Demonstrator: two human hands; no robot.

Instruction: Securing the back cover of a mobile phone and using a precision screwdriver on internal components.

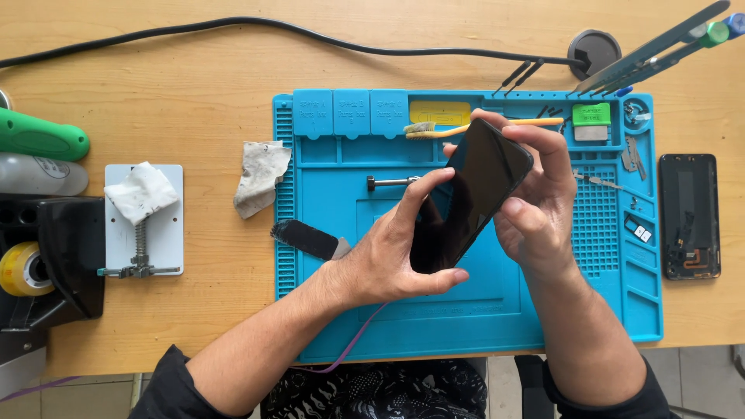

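The dark phone [469, 194] is up off the blue repair mat [341, 233], held between both hands. Its back cover [689, 216] lies apart on the desk [194, 93] at right, so the phone looks opened and not yet closed up. Left hand [392, 252] cradles the lower edge, thumb underneath; right hand [535, 206] pinches the top corner.

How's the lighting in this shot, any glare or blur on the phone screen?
Head view: even, soft daylight, sharp focus throughout; the dark phone held between left hand and right hand mirrors the fingers faintly, without harsh glare; only soft shadows fall on the blue mat.
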